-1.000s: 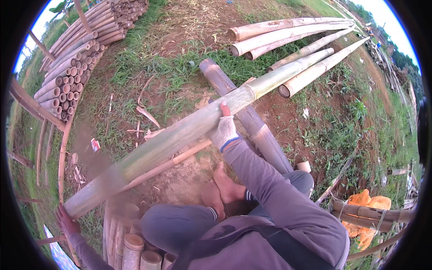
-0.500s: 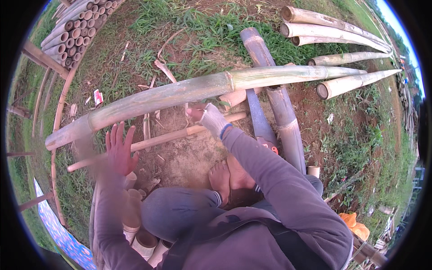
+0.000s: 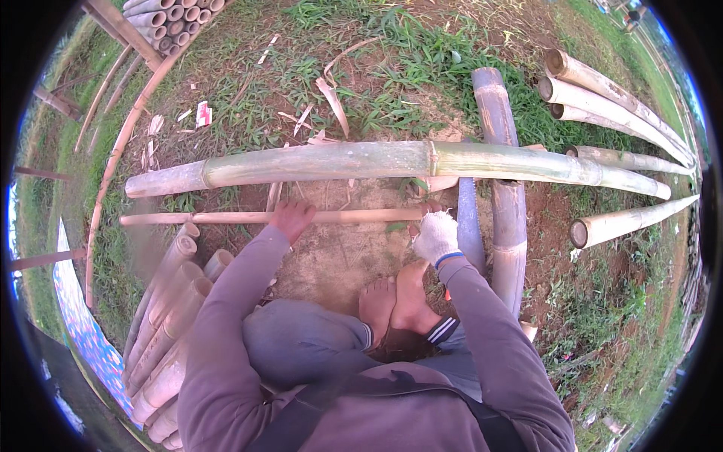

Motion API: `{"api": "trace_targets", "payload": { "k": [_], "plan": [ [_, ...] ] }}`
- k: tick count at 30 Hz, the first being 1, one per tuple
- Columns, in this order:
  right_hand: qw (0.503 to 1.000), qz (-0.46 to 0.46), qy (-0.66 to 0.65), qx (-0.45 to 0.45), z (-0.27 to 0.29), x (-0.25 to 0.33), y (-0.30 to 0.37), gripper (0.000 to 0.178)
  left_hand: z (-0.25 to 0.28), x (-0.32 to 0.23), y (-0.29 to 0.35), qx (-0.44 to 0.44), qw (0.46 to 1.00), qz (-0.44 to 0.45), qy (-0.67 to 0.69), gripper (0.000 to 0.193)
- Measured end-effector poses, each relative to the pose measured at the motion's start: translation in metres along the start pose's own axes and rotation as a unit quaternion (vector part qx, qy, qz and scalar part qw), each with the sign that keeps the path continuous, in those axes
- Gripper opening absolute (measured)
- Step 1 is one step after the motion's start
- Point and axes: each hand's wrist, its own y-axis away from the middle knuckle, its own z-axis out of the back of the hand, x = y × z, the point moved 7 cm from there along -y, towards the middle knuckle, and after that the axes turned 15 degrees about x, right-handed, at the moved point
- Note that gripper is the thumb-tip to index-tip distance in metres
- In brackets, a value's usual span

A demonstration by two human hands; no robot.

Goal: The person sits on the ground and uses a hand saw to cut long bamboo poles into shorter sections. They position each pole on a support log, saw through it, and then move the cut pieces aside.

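A slim, pale wooden stick lies level in front of my feet. My bare left hand is closed over it near its middle. At its right end my right hand, in a white knit glove with bare fingertips, grips it. Beyond the stick, a thick green bamboo pole stretches from left to right, crossing over a darker bamboo log. A handsaw lies beside my right hand, its blade passing under the pole and its orange handle mostly hidden by my forearm.
Cut bamboo pieces are piled at my left. Several bamboo poles lie at the far right, with one more pole nearer. Stacked bamboo tubes stand at the far left. Bamboo scraps litter the grass.
Both hands have come down onto the slim stick and hold it; before, they were raised and apart from it. The stick now lies level instead of slanted. My view has shifted left.
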Motion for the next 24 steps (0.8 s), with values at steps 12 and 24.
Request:
{"api": "trace_targets", "payload": {
  "k": [12, 24],
  "plan": [
    [0.984, 0.161, 0.071, -0.038, 0.033, -0.009, 0.029, 0.067, 0.073, 0.018, 0.065, -0.083, 0.981, -0.028, 0.172, 0.047],
    [0.969, 0.226, 0.034, -0.093, 0.13, -0.045, 0.067, 0.05, 0.152, -0.024, 0.045, -0.251, 0.945, -0.159, 0.135, 0.051]
  ]
}}
